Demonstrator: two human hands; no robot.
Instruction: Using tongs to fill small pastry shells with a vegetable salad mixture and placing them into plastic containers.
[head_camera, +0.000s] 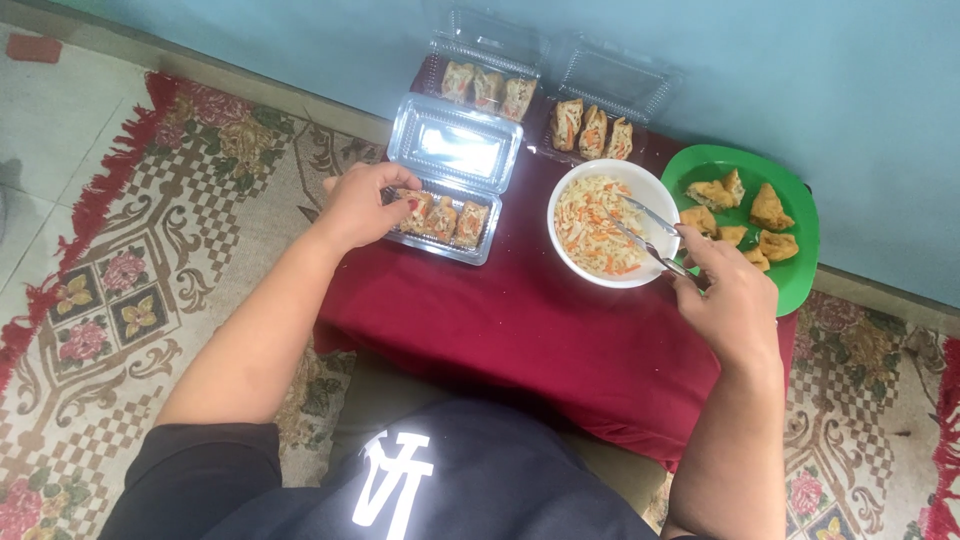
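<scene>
1. The left hand is set on the near clear plastic clamshell box at about 10 o'clock; its fingers are pinched on the leftmost stuffed tofu piece in there, lid flipped up behind.
2. The right hand is closed around metal tongs at roughly 2 o'clock, tips dipped into the white bowl of shredded cabbage-and-carrot filling. The tong arms look a bit apart.
3. A green plate with fried tofu pieces is parked just right of the bowl.
4. Two more clamshell boxes, each holding three filled pieces, are lined up at 12 o'clock by the blue wall.
5. Everything's laid out on a dark red cloth; patterned rug underneath.
</scene>
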